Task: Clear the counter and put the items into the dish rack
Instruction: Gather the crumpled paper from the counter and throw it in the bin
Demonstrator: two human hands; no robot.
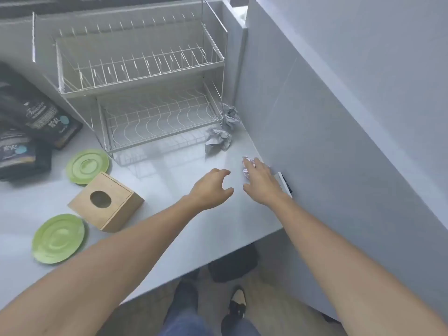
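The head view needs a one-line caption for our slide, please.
Both hands reach across the counter, right hand on crumpled paper, beside an empty dish rack and two green plates.

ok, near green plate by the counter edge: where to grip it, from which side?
Judgement: take the near green plate by its front rim, from the counter edge. It lies flat, so fingers need the rim; the wooden box crowds its far right side.

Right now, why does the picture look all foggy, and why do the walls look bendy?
In the head view a pale haze washes over the dish rack and counter, and glare reflects off the counter in front of the rack. The wide-angle lens bends the wall edges. The right hand looks slightly smeared.
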